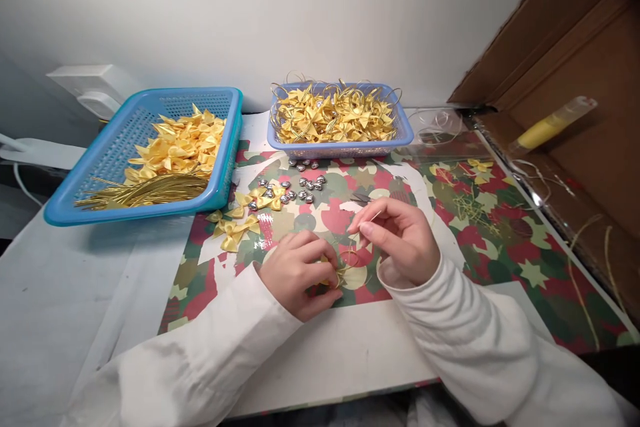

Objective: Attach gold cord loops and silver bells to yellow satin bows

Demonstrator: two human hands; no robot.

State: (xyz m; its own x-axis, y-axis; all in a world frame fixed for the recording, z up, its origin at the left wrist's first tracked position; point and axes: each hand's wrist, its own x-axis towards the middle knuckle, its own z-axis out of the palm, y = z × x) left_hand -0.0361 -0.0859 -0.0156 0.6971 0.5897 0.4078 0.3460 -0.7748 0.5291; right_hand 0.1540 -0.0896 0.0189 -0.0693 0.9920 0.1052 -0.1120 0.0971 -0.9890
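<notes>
My right hand [403, 240] is raised a little over the table, its thumb and index finger pinching a thin, pale needle [376, 215]. Lower and to the left, my left hand [303, 273] curls its fingers around a gold ribbon bow, mostly hidden beneath them. A loop of gold cord [346, 267] sticks out beside those fingertips. Dark blades of snips [361, 199] show just behind my right hand. Beyond my left hand lie several loose yellow bows [233, 235] and several small silver bells [311, 184].
A blue basket [75, 203] at the left holds yellow bows and a bundle of gold cords. Another blue basket [340, 145] at the back holds bows with cord loops. Cord scraps [470, 207] lie right, near a cardboard wall [575, 167] with a yellow tube [550, 128].
</notes>
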